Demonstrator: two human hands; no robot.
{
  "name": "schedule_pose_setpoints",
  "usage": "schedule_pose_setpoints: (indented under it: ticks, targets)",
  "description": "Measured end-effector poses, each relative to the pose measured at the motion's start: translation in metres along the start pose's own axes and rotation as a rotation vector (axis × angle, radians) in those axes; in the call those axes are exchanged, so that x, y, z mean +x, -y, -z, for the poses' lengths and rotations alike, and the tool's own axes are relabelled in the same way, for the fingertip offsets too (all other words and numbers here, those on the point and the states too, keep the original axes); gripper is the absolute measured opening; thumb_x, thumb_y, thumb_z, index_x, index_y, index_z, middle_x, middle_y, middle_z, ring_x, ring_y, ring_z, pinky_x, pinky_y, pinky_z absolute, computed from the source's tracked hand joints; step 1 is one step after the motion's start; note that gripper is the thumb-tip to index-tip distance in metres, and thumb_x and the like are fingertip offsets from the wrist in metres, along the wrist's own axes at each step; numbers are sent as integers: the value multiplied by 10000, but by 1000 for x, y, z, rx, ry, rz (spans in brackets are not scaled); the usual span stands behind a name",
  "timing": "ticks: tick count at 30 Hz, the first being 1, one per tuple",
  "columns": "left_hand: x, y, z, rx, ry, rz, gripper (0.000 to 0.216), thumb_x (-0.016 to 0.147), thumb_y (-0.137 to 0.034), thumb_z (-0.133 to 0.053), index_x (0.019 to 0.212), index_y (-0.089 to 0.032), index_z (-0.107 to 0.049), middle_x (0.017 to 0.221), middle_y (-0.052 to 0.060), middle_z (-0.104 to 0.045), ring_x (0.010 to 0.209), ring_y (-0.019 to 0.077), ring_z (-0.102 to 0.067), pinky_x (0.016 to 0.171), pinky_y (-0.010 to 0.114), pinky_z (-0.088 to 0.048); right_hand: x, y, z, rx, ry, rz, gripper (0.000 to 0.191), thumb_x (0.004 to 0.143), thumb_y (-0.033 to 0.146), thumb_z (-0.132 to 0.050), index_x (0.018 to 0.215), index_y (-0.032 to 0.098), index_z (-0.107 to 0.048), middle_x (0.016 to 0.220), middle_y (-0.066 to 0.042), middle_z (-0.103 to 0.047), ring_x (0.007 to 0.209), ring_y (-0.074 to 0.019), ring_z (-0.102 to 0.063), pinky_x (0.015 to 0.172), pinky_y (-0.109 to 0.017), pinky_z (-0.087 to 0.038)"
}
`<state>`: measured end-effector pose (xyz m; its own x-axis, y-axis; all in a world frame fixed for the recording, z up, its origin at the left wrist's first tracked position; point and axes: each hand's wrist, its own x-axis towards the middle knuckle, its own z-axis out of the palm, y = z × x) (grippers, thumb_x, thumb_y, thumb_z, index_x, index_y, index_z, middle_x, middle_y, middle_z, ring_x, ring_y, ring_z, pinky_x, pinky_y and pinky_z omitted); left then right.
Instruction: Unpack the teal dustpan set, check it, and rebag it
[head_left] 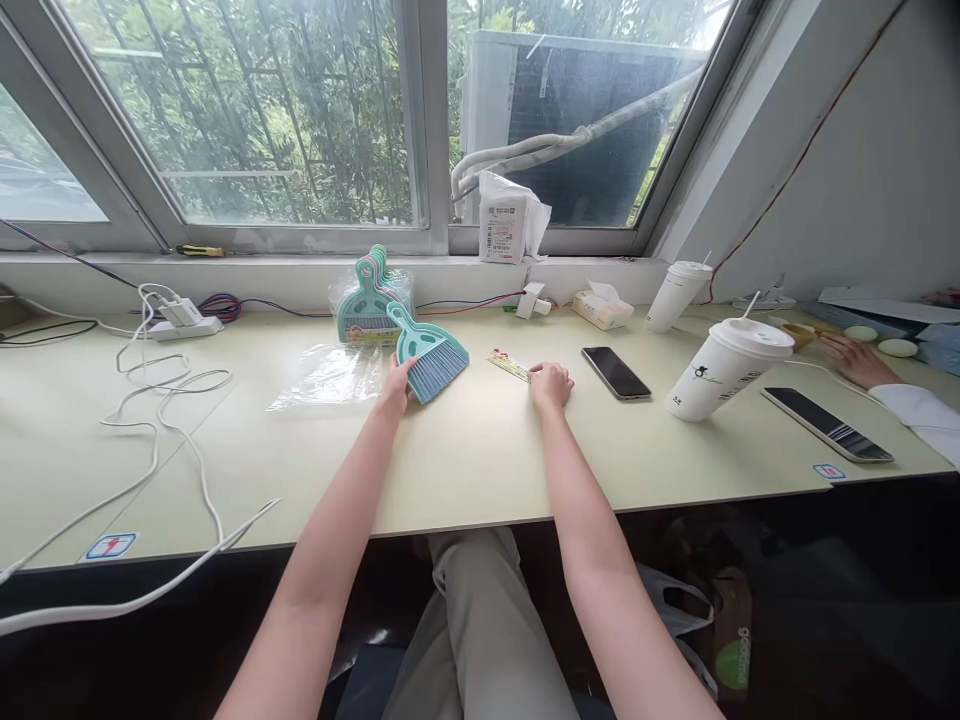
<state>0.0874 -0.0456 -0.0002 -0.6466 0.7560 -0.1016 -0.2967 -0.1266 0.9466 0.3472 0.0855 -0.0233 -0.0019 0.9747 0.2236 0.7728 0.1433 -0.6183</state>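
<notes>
My left hand (395, 381) rests on the pale table (480, 460) with its fingers against a small teal hand brush (430, 358) with grey-blue bristles. My right hand (550, 383) lies to the right, its fingertips on a narrow printed card label (509, 364). Behind the brush stands a stack of teal mini dustpans (369, 300) in a clear bag. An empty clear plastic bag (330, 377) lies flat to the left of my left hand.
A black phone (616, 372) lies right of my right hand. Two white lidded cups (724, 369) (677, 294) with straws stand further right, beside a dark tablet (827, 424). Another person's hand (855, 357) rests at the far right. White cables (161, 400) sprawl on the left.
</notes>
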Motion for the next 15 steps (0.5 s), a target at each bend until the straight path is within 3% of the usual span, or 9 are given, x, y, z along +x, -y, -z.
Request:
schedule_pose_setpoints:
  ticks: [4,8,12,15]
  targets:
    - [2,3,-2,-14,-17,46,334,781,-207,-627,1102,-254,-548,915,21,-643,666,116,-610,531,204,-466,0,2,1,214,-25,23,199,770,90,-512,876,170,-660,1046,-105,-573,1068,-216,-493,886,-310,-398]
    - [7,6,0,-92,-21,64,345,777,-175,-610,1110,-237,-550,918,23,-642,679,122,-621,615,246,-520,2,4,2,422,-36,-84,252,689,49,-539,900,141,-640,1057,-112,-549,926,-186,-549,765,-278,-456]
    - [10,7,3,-115,-24,93,350,771,-171,-607,1113,-227,-556,913,26,-644,697,124,-633,676,264,-539,5,6,10,519,-5,-132,221,686,93,-576,889,147,-646,959,-97,-609,823,-173,-582,681,-272,-484]
    - [10,6,5,-89,1,82,379,757,-190,-631,1127,-241,-562,956,30,-655,732,128,-643,712,273,-547,-2,16,25,711,84,-32,198,732,212,-617,921,165,-657,951,-87,-656,860,-173,-609,720,-278,-494]
